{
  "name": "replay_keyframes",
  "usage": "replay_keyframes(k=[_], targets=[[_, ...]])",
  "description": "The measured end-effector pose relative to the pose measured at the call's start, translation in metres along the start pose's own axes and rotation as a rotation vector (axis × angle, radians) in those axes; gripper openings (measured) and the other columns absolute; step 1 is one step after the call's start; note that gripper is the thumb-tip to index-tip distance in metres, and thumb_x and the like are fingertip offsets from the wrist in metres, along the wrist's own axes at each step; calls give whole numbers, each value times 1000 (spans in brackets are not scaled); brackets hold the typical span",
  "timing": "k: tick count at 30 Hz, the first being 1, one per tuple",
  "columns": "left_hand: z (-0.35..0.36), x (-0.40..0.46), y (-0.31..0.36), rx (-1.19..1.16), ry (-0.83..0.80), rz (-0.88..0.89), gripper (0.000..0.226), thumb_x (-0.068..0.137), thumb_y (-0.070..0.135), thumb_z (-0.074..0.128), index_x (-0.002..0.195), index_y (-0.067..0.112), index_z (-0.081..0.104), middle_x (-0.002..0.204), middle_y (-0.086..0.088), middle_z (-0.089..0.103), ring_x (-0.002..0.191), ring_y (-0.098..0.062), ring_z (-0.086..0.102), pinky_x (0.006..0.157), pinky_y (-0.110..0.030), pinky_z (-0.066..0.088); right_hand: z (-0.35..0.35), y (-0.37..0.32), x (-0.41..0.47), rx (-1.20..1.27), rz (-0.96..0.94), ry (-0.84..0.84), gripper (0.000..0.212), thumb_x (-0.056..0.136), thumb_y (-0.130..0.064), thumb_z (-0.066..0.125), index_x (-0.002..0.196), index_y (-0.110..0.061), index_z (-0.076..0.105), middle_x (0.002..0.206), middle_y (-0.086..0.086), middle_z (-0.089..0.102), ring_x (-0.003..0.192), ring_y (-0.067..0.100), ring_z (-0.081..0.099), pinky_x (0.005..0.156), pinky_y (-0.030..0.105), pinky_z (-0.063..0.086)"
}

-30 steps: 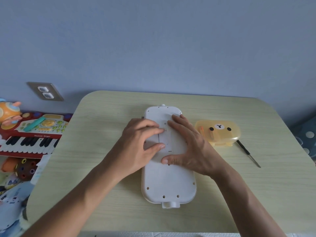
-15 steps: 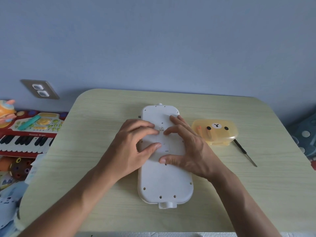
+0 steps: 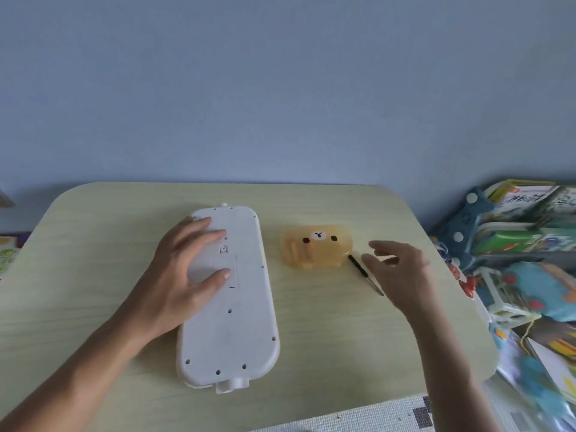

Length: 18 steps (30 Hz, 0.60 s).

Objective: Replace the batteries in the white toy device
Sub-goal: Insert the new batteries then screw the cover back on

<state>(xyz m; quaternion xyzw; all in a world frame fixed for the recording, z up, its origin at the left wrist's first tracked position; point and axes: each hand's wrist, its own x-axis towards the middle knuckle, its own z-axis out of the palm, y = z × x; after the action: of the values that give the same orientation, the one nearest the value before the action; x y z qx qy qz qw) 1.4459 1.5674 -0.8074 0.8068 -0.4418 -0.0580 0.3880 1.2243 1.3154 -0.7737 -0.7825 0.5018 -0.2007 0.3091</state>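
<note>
The white toy device [image 3: 237, 307] lies face down and lengthwise on the pale wooden table [image 3: 93, 244]. Its small battery cover [image 3: 225, 266] sits shut near the far half. My left hand [image 3: 187, 269] rests flat on the device's left side, fingers spread, thumb by the cover. My right hand [image 3: 402, 272] hovers open over the table to the right, fingers just above a small black-handled screwdriver [image 3: 363, 272]. A translucent orange bear-face box [image 3: 316, 249] stands between the device and the screwdriver.
Colourful toys and boxes [image 3: 523, 260] are piled beside the table's right edge. A blue wall [image 3: 280, 88] rises behind the table. A pale textured mat [image 3: 358, 416] shows at the bottom edge.
My right hand has left the device and moved right, over the screwdriver. The left hand stays on the device. The view has swung to the right.
</note>
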Motion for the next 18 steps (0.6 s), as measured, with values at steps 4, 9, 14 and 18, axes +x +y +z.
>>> replay_keyframes(k=[4, 9, 14, 18], targets=[[-2, -5, -5, -14, -49, 13, 78, 72, 67, 59, 141, 31, 50, 159, 17, 29, 153, -2, 8, 121, -33, 15, 18, 20, 0, -142, -86, 3, 28, 76, -24, 84, 103, -16, 80, 104, 3, 70, 95, 23, 64, 84, 29, 46], [-2, -6, -9, -2, -105, 17, 90, 68, 72, 61, 147, 32, 43, 161, 21, 19, 153, 2, -2, 120, -35, 14, 24, 21, 2, -243, -140, 51, 7, 85, -11, 74, 90, -12, 78, 88, 5, 66, 87, 27, 61, 70, 29, 40], [-3, -7, -6, -12, -111, -9, 91, 68, 72, 62, 148, 34, 40, 162, 22, 15, 152, 3, -5, 119, -29, 12, -6, -7, -1, -93, -90, 126, 6, 93, -13, 65, 97, -12, 70, 88, 1, 71, 82, 19, 62, 68, 29, 43], [-3, -6, -6, -10, -128, -35, 94, 69, 73, 64, 150, 35, 37, 162, 24, 12, 151, 4, -9, 119, -26, 9, -13, -66, -17, 550, -151, 11, 9, 96, -5, 61, 98, -10, 69, 72, -1, 75, 61, 5, 64, 65, 23, 58]])
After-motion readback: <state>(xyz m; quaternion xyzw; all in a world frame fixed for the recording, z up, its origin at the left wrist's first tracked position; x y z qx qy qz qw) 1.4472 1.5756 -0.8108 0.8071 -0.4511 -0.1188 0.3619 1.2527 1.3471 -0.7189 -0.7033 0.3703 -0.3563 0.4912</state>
